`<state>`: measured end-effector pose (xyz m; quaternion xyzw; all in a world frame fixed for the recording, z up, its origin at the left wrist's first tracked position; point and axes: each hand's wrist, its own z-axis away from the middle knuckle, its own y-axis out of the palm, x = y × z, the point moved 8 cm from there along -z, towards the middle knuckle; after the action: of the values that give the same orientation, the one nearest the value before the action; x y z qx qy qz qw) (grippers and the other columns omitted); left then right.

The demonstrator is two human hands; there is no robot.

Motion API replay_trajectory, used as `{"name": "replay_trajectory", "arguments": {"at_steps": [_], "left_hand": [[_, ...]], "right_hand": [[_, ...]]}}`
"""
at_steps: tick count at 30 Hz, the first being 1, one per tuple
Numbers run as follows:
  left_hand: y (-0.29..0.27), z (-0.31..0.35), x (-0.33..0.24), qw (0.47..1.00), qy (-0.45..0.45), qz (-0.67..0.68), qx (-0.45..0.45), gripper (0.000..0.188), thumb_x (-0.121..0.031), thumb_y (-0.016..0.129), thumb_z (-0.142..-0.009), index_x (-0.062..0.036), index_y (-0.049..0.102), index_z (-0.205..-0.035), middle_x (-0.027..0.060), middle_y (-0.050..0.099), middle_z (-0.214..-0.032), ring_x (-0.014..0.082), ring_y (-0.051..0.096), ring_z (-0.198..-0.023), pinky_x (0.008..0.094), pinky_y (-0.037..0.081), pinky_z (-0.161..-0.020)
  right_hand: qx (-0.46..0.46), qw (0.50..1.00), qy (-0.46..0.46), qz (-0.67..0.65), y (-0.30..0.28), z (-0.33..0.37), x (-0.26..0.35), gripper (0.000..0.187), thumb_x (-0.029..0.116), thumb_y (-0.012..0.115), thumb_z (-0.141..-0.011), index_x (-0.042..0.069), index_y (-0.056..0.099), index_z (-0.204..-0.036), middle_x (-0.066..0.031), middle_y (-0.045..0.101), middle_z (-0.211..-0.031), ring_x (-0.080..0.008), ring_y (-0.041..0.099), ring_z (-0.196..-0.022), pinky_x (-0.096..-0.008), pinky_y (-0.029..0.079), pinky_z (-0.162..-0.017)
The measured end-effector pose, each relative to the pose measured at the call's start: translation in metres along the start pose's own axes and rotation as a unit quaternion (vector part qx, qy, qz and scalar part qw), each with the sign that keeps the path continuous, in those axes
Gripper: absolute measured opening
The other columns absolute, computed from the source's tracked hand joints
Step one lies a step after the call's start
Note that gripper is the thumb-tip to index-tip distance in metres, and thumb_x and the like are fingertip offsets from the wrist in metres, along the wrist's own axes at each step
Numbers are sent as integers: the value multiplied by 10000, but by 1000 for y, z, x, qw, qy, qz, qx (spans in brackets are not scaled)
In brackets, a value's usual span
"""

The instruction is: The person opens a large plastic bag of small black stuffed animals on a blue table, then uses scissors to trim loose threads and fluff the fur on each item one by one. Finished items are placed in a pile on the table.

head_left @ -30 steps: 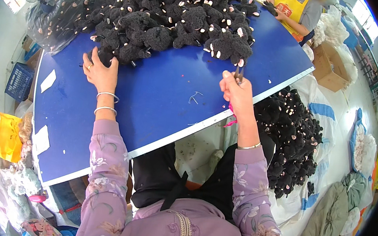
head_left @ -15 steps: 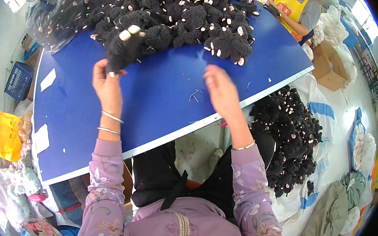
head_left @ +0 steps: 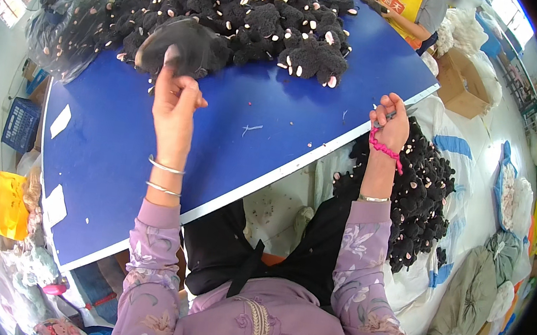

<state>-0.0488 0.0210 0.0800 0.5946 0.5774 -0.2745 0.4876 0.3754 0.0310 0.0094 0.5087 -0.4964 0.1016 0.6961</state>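
Observation:
My left hand [head_left: 178,101] is over the blue table, index finger stretched up and thumb apart from it. Just beyond that fingertip a black plush toy [head_left: 180,42] shows as a smear of motion; I see no fingers closed round it. Behind it spreads a large heap of black plush toys [head_left: 259,17] with small pinkish-white parts. My right hand [head_left: 391,118] is at the table's right edge, palm up, fingers curled round small grey thread snips [head_left: 410,109], mostly hidden by the fingers. A pink braided cord [head_left: 384,148] hangs across the wrist.
Thread scraps [head_left: 252,128] and white paper pieces [head_left: 60,121] lie on the blue table [head_left: 148,180]. More black toys [head_left: 419,211] are piled on white sheeting at the right. A clear bag [head_left: 66,25] stands far left. A co-worker in a yellow apron [head_left: 400,4] holds a dark item beyond a cardboard box [head_left: 462,84].
The black toy has left my left hand's grip and blurs toward the heap. My right hand has moved right from over the table to its edge and turned palm up, showing the snips.

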Motion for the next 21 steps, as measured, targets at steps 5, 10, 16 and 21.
{"name": "replay_trajectory", "arguments": {"at_steps": [5,10,16,21], "left_hand": [[44,42,61,916,-157,-248,273,167,-66,546,-911,-11,687,-982,-35,570,-713,29,481,-635,192,415,-563],[47,44,40,929,-91,-215,286,183,-91,573,-919,8,666,-1041,-33,582,-757,42,484,-674,199,415,-598],[-67,-14,-24,904,124,-409,9,176,-67,591,-882,-5,667,-1027,70,651,-1002,135,599,-931,257,473,-822],[-229,-53,-16,654,3,-725,-213,595,-342,666,-774,-128,526,-1311,178,507,-1344,410,414,-1280,500,337,-1067]], "right_hand": [[105,989,-10,102,42,32,-14,256,200,419,-1012,-9,567,-995,-89,612,-786,-82,401,-483,-256,414,-503],[141,974,5,175,47,44,-30,277,242,449,-1017,2,580,-973,-69,604,-727,-59,412,-474,-206,350,-440],[176,955,17,237,52,51,-40,300,248,410,-1027,-4,569,-988,-57,594,-754,-56,386,-471,-231,377,-478],[196,946,-12,259,59,49,-51,301,244,417,-1026,-3,585,-986,-57,607,-744,-50,413,-486,-216,369,-468]]}}
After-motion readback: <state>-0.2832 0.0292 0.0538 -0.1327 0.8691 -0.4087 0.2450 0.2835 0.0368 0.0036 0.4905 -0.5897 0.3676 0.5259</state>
